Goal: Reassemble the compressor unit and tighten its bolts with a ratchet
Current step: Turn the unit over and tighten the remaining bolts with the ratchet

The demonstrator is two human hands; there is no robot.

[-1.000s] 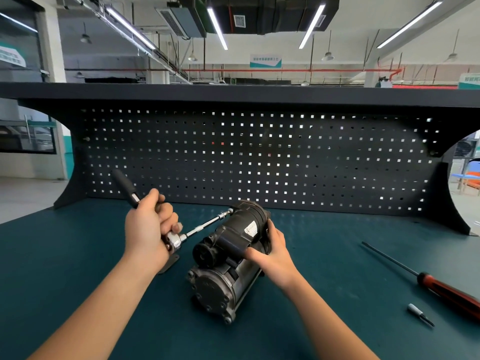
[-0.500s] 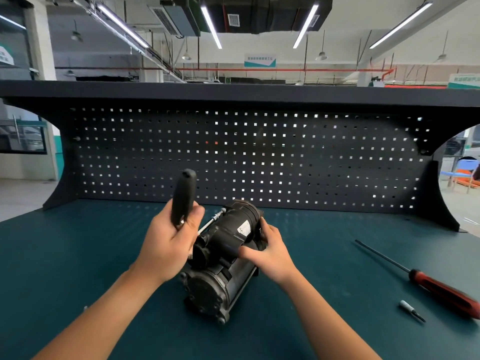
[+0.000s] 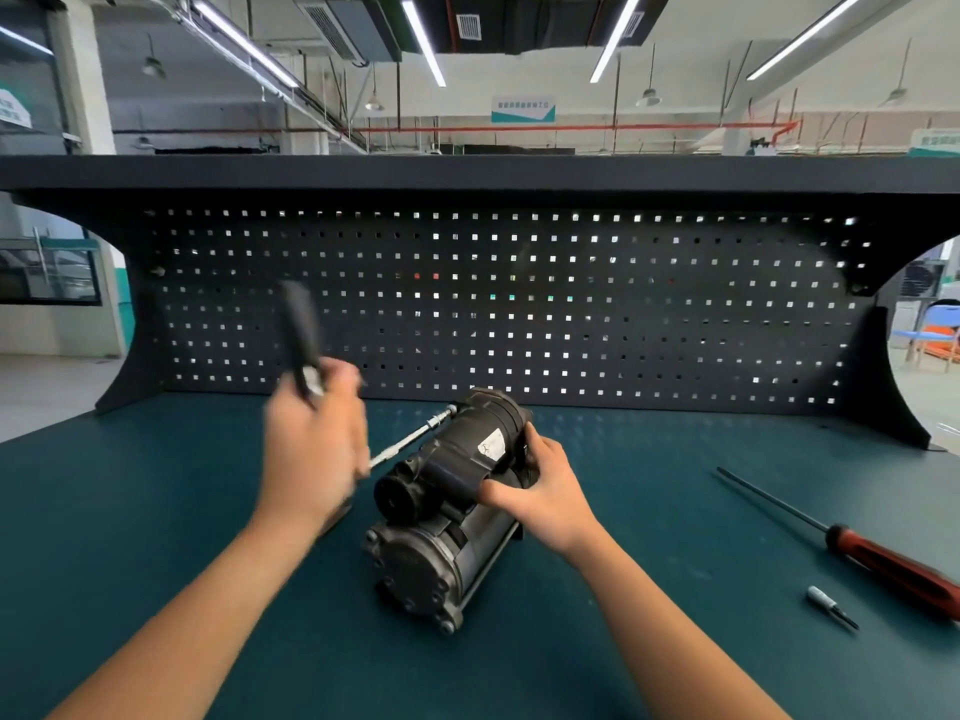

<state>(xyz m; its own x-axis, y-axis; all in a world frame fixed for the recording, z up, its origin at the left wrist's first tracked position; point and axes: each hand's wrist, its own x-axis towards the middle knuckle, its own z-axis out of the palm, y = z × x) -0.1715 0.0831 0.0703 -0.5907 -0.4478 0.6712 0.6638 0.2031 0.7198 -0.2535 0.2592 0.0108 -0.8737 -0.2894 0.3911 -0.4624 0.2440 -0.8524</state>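
Observation:
The dark compressor unit (image 3: 447, 506) lies on its side in the middle of the green bench top (image 3: 156, 511), its round end cap toward me. My right hand (image 3: 540, 491) grips its upper right side, fingers wrapped over the black housing. My left hand (image 3: 311, 449) is closed around the ratchet (image 3: 304, 345), whose black handle points up and slightly left, blurred by motion. The ratchet's chrome extension bar (image 3: 410, 439) runs from my left hand up to the far end of the compressor, where its tip meets the housing.
A long screwdriver with a red and black handle (image 3: 893, 563) lies on the bench at the right, shaft pointing up-left. A small loose bit (image 3: 831, 608) rests just in front of it. A black pegboard back panel (image 3: 519, 304) closes off the far edge of the bench.
My left hand has swung the ratchet handle from leaning far left to upright, then slightly back to the left. My right hand has kept its hold on the compressor, which has stayed in place.

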